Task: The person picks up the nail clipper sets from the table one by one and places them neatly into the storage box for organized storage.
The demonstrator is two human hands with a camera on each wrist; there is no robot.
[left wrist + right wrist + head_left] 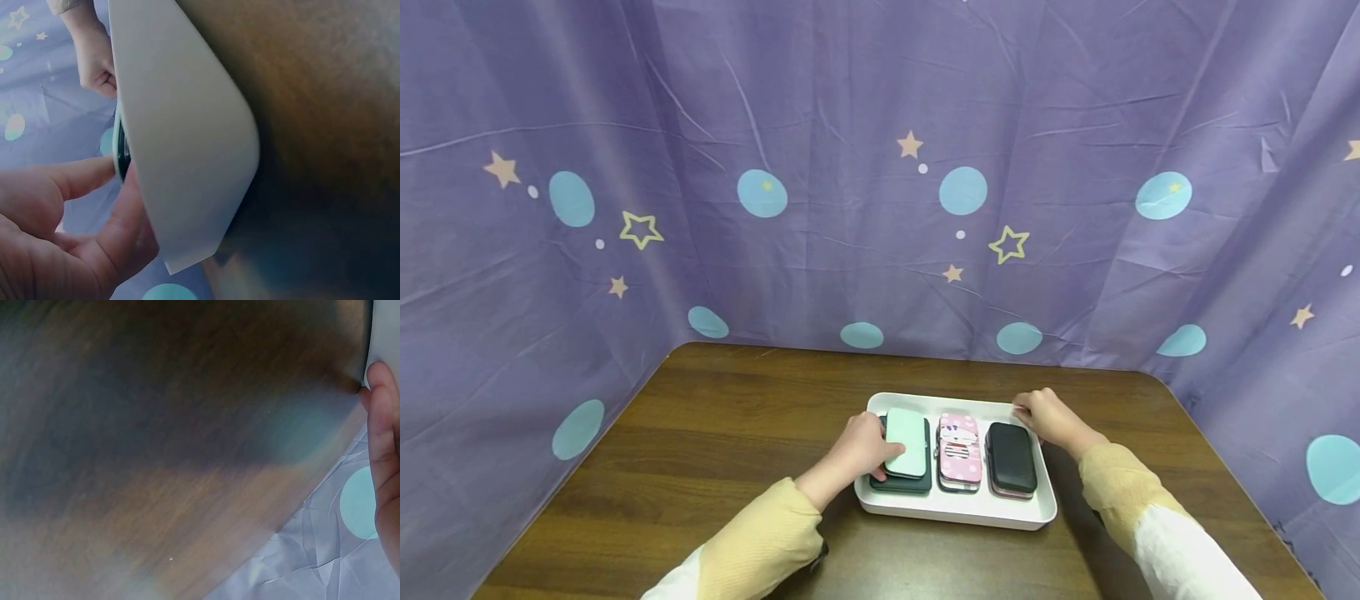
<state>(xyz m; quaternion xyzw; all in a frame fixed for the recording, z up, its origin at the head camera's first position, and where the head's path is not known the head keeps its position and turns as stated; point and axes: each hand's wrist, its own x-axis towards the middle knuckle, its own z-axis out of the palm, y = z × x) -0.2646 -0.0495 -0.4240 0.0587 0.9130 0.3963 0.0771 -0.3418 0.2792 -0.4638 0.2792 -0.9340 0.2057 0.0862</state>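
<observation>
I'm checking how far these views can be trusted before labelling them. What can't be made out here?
- Head view: the dark case lies mostly hidden under the mint case.
- Head view: the left hand covers the mint case's near-left edge, so its grip is unclear.
- Left wrist view: the white tray blocks its contents.
- Right wrist view: the table is blurred; the right hand is cut off by the frame edge.

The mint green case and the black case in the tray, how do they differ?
The mint green case is pale and lies stacked on a dark case at the left end of the white tray; the black case is dark and lies at the right end. The left hand grips the mint green case, while no hand touches the black case; the right hand holds the tray's far rim. Both are rounded rectangles lying flat, long sides parallel.
</observation>
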